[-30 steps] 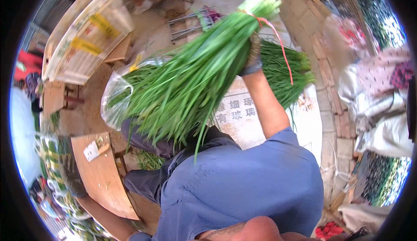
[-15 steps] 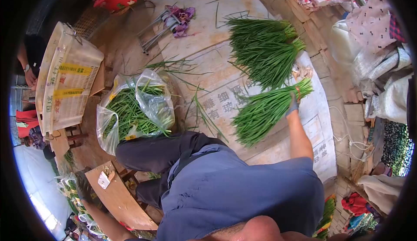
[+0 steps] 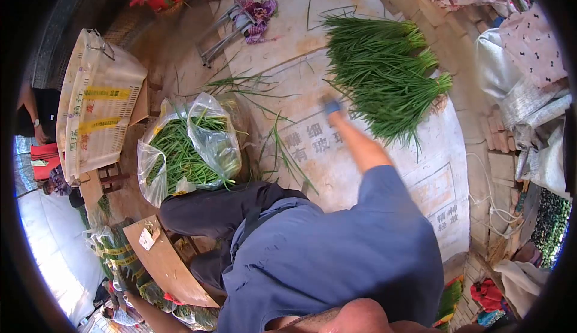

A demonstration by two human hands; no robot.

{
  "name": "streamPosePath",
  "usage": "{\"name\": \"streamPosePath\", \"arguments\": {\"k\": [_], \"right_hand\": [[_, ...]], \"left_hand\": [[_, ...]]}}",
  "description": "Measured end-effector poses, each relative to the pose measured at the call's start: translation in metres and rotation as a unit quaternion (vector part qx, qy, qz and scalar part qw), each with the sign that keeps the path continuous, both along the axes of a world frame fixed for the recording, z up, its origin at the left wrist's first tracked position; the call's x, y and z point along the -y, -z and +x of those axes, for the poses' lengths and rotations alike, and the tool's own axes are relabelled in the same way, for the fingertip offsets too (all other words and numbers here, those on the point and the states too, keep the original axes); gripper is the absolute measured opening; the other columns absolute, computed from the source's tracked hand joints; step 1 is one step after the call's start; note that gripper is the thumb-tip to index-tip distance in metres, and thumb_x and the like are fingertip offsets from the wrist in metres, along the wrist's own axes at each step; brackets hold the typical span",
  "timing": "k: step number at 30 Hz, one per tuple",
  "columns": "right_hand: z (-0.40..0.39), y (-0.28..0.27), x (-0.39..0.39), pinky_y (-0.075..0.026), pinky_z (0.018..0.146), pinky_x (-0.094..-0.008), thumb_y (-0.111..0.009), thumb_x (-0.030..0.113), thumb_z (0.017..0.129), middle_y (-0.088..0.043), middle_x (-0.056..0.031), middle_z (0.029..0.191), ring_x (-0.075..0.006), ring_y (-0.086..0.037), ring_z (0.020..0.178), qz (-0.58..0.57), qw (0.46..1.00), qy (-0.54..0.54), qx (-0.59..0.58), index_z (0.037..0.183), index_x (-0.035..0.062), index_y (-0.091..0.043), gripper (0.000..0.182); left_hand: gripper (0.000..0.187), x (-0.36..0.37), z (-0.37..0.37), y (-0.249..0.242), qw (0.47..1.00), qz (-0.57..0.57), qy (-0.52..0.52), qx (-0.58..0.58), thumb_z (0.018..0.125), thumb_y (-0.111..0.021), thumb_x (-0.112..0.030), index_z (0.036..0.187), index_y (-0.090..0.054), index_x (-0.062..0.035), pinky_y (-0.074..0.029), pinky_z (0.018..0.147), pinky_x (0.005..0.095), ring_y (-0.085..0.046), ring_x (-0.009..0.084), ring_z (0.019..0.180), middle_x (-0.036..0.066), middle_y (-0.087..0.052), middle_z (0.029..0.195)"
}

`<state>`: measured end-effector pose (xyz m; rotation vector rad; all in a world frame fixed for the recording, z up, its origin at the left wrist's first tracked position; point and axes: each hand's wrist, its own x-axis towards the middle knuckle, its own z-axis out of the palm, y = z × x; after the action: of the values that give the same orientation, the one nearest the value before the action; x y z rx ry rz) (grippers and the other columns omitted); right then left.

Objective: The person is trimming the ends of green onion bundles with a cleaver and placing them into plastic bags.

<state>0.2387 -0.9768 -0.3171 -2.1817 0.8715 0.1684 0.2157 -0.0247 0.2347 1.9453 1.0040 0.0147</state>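
Note:
My right hand (image 3: 330,105), in a bluish glove and smeared by motion, is over the printed white sheet (image 3: 336,186), left of the chive bundles. Its fingers cannot be made out, and no bundle hangs from it. Three bundles of green chives (image 3: 384,75) lie overlapped on the sheet, pale cut ends to the right. At the lower left my left hand (image 3: 127,279), in a dark glove, has its fingers spread beside bagged, yellow-taped bundles of greens (image 3: 117,246). An opened clear plastic bag (image 3: 213,132) full of loose chives sits by my knee.
Stray chive stalks (image 3: 279,147) lie on the sheet. A folding stool (image 3: 231,30) with checked cloth stands at the back. A cream plastic crate (image 3: 102,108) and a wooden board (image 3: 168,261) are to the left. Another person's arm (image 3: 36,117) shows behind the crate.
The chive bundle in my right hand now lies with the other two, released. That hand has moved left, away from it. My left hand has shifted slightly down beside the bagged bundles.

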Motion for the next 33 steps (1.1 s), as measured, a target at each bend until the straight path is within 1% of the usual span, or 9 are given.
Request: {"name": "streamPosePath", "arguments": {"k": [3, 7, 9, 12, 16, 18, 22, 28, 33], "right_hand": [[0.032, 0.037, -0.208, -0.047, 0.099, -0.044, -0.059, 0.041, 0.089, -0.064, -0.0177, 0.125, -0.0339, -0.061, 0.114, 0.193, 0.971, -0.14, 0.035, 0.124, 0.0041, -0.06, 0.051], [0.014, -0.106, -0.316, -0.048, 0.095, -0.0487, -0.054, 0.038, 0.092, -0.062, -0.0232, 0.123, -0.0409, -0.061, 0.11, 0.186, 0.942, -0.238, 0.143, 0.124, 0.0084, -0.06, 0.044], [-0.001, -0.141, -0.309, -0.047, 0.097, -0.048, -0.054, 0.036, 0.093, -0.061, -0.0237, 0.125, -0.0415, -0.059, 0.113, 0.231, 0.925, -0.29, 0.079, 0.122, 0.0063, -0.06, 0.042], [-0.035, -0.037, -0.272, -0.048, 0.094, -0.0483, -0.054, 0.031, 0.094, -0.063, -0.0243, 0.121, -0.0404, -0.062, 0.107, 0.079, 0.933, -0.33, 0.12, 0.13, 0.0066, -0.058, 0.043], [-0.086, 0.02, -0.141, -0.051, 0.073, -0.0368, -0.052, 0.024, 0.095, -0.067, -0.014, 0.099, -0.0224, -0.063, 0.083, 0.164, 0.955, -0.223, -0.106, 0.12, 0.0094, -0.064, 0.031], [-0.095, -0.038, -0.107, -0.05, 0.065, -0.0419, -0.055, 0.034, 0.092, -0.068, -0.0147, 0.084, -0.027, -0.062, 0.071, 0.234, 0.953, -0.086, -0.174, 0.095, 0.006, -0.067, 0.031], [-0.024, -0.105, -0.072, -0.049, 0.078, -0.045, -0.055, 0.036, 0.096, -0.066, -0.0204, 0.093, -0.0333, -0.064, 0.083, -0.012, 0.987, -0.145, 0.069, 0.11, 0.0021, -0.063, 0.037], [0.132, -0.325, -0.27, -0.046, 0.097, -0.0455, -0.061, 0.016, 0.088, -0.067, -0.016, 0.113, -0.0354, -0.062, 0.11, -0.07, 0.807, -0.475, 0.343, 0.118, 0.008, -0.065, 0.031], [0.203, -0.279, -0.368, -0.036, 0.108, -0.0488, -0.063, 0.021, 0.086, -0.066, -0.0166, 0.114, -0.0365, -0.056, 0.119, -0.287, 0.527, -0.705, 0.377, 0.135, 0.0148, -0.05, 0.05]], "left_hand": [[0.066, 0.008, -0.034, 0.015, 0.999, 0.027, -0.004, -0.017, 0.097, -0.044, -0.057, 0.15, -0.038, -0.0202, -0.035, 0.107, 0.046, -0.045, 0.0289, 0.133, 0.012, -0.043, 0.15], [0.061, 0.004, -0.051, 0.047, 0.999, 0.019, -0.015, -0.02, 0.097, -0.049, -0.053, 0.147, -0.042, -0.0179, -0.041, 0.097, 0.0389, -0.052, 0.0229, 0.119, 0.008, -0.051, 0.136], [0.059, -0.003, -0.052, 0.062, 1.0, 0.004, -0.007, 0.004, 0.097, -0.052, -0.05, 0.145, -0.045, -0.0167, -0.044, 0.092, 0.0353, -0.055, 0.0198, 0.113, 0.007, -0.055, 0.13], [0.055, -0.009, -0.069, 0.085, 0.999, 0.009, 0.003, 0.043, 0.097, -0.055, -0.047, 0.142, -0.048, -0.0149, -0.048, 0.085, 0.03, -0.06, 0.0153, 0.103, 0.004, -0.061, 0.119], [0.044, 0.029, -0.083, 0.101, 0.99, 0.017, 0.073, 0.12, 0.101, -0.056, -0.031, 0.138, -0.053, -0.0072, -0.051, 0.08, 0.0256, -0.064, 0.0128, 0.092, 0.006, -0.066, 0.111], [0.046, 0.026, -0.097, 0.119, 0.984, 0.047, 0.131, 0.114, 0.1, -0.058, -0.031, 0.138, -0.054, -0.0043, -0.05, 0.089, 0.0286, -0.063, 0.015, 0.101, 0.009, -0.066, 0.115], [0.048, 0.117, -0.108, 0.107, 0.983, 0.057, 0.14, 0.108, 0.1, -0.058, -0.03, 0.139, -0.052, -0.0034, -0.046, 0.099, 0.0321, -0.062, 0.0183, 0.109, 0.011, -0.065, 0.122], [0.039, 0.164, -0.076, 0.112, 0.969, 0.077, 0.138, 0.191, 0.102, -0.055, -0.023, 0.133, -0.058, 0.0013, -0.047, 0.098, 0.0318, -0.063, 0.0182, 0.111, 0.013, -0.068, 0.119], [0.037, 0.226, 0.042, 0.111, 0.93, 0.123, 0.292, 0.188, 0.094, -0.063, -0.021, 0.128, -0.062, -0.0055, -0.048, 0.098, 0.0343, -0.063, 0.0265, 0.115, 0.016, -0.066, 0.122]]}}
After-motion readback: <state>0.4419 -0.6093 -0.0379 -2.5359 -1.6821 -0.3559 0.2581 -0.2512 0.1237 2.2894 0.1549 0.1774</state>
